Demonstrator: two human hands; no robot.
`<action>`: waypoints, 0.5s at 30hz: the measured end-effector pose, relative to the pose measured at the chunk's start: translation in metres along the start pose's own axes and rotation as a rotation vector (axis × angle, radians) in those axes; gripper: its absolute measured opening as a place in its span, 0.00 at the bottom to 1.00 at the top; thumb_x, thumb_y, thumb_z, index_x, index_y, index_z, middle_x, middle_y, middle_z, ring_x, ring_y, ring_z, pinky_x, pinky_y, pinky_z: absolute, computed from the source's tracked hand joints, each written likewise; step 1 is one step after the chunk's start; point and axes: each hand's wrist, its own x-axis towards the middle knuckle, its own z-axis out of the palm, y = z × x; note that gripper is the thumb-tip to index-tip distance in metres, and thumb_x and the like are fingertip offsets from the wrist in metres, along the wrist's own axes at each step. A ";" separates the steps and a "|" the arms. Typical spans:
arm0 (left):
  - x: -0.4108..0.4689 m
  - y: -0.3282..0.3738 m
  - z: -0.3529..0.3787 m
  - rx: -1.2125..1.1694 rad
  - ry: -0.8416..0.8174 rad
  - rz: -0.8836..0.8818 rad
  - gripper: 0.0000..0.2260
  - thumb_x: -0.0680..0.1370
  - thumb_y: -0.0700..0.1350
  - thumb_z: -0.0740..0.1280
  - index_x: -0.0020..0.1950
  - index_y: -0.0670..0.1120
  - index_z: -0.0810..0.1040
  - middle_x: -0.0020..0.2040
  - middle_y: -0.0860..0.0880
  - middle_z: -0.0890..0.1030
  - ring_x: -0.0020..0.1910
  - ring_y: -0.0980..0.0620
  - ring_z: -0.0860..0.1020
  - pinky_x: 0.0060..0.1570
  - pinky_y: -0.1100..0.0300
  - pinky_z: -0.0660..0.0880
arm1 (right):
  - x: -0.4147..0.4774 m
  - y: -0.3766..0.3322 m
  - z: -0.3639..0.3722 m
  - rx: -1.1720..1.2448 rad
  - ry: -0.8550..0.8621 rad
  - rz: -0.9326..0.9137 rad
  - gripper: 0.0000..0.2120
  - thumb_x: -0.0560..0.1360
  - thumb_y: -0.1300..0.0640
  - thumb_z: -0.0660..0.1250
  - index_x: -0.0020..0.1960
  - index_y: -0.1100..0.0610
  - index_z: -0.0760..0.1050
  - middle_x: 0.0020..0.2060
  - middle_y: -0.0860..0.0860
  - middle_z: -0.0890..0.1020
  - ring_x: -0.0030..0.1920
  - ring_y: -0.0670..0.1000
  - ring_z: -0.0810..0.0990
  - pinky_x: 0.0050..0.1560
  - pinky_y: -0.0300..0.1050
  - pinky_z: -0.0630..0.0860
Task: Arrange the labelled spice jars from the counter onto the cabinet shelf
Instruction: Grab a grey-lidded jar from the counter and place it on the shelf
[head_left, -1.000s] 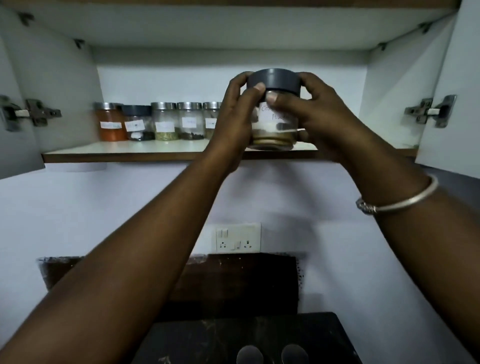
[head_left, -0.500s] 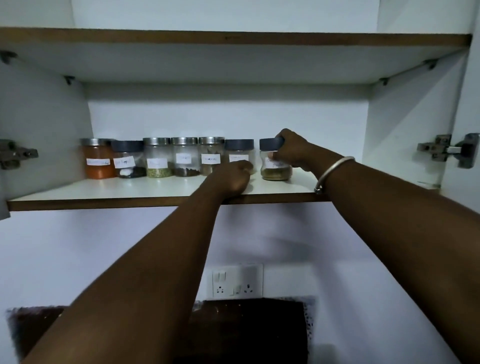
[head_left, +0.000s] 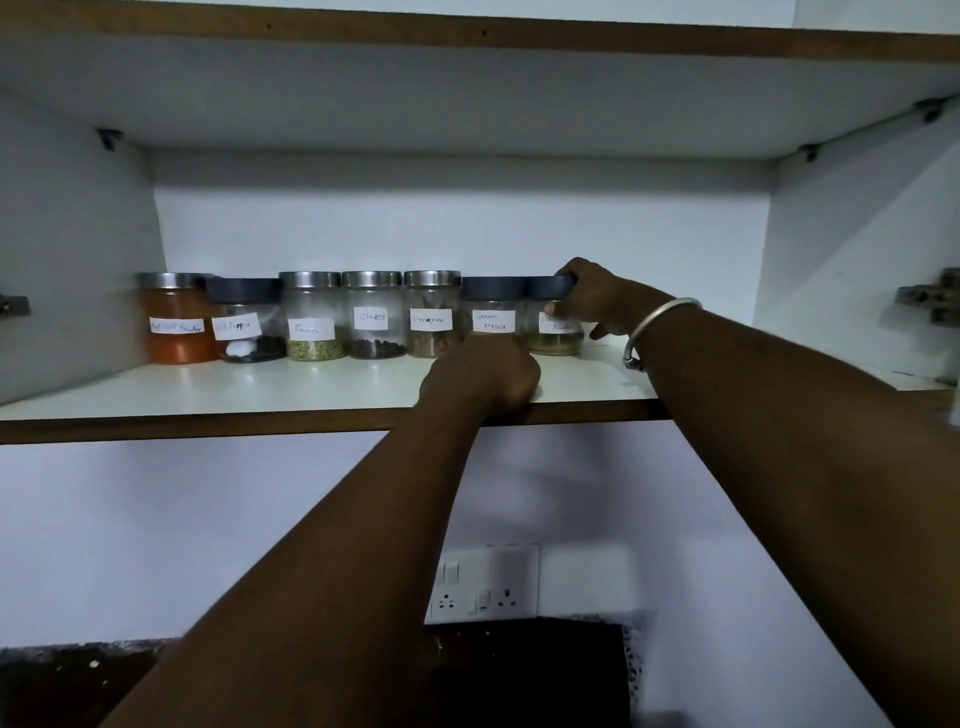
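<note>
A row of several labelled glass spice jars stands at the back of the white cabinet shelf (head_left: 260, 387), from an orange-filled jar (head_left: 174, 325) on the left to a garam masala jar (head_left: 493, 312). At the row's right end stands a dark-lidded jar (head_left: 553, 327) with yellowish powder, touching the garam masala jar. My right hand (head_left: 597, 299) grips this last jar at its lid and side. My left hand (head_left: 480, 376) rests as a closed fist on the shelf's front edge, below the garam masala jar, holding nothing.
The shelf's right part (head_left: 727, 364) is bare. An upper shelf board (head_left: 467, 36) runs overhead. Door hinges (head_left: 930, 299) stick out at the right side. A wall socket plate (head_left: 483, 582) and dark backsplash (head_left: 519, 670) lie below.
The dark-lidded jar went from both hands in front of the cabinet onto the shelf, then slid left against the row. My left hand let go and dropped to the shelf edge.
</note>
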 end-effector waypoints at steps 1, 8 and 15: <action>-0.001 0.000 0.000 0.006 0.008 0.006 0.18 0.84 0.50 0.56 0.64 0.43 0.80 0.61 0.43 0.82 0.60 0.40 0.80 0.60 0.49 0.77 | -0.003 -0.001 -0.001 -0.018 0.000 0.001 0.28 0.78 0.60 0.72 0.74 0.59 0.64 0.63 0.57 0.74 0.62 0.59 0.77 0.48 0.49 0.73; -0.006 0.000 -0.002 0.073 0.025 0.066 0.16 0.84 0.48 0.55 0.60 0.42 0.79 0.59 0.41 0.81 0.59 0.39 0.80 0.52 0.51 0.74 | -0.041 -0.015 0.001 0.118 -0.049 0.238 0.51 0.77 0.56 0.74 0.82 0.56 0.37 0.79 0.58 0.60 0.74 0.61 0.68 0.69 0.58 0.74; -0.012 -0.005 -0.005 0.073 -0.047 0.166 0.12 0.82 0.46 0.62 0.60 0.41 0.78 0.63 0.40 0.80 0.60 0.42 0.78 0.56 0.51 0.74 | -0.089 -0.018 -0.006 -0.028 -0.192 0.204 0.20 0.79 0.61 0.71 0.68 0.65 0.74 0.53 0.55 0.76 0.51 0.53 0.75 0.60 0.48 0.78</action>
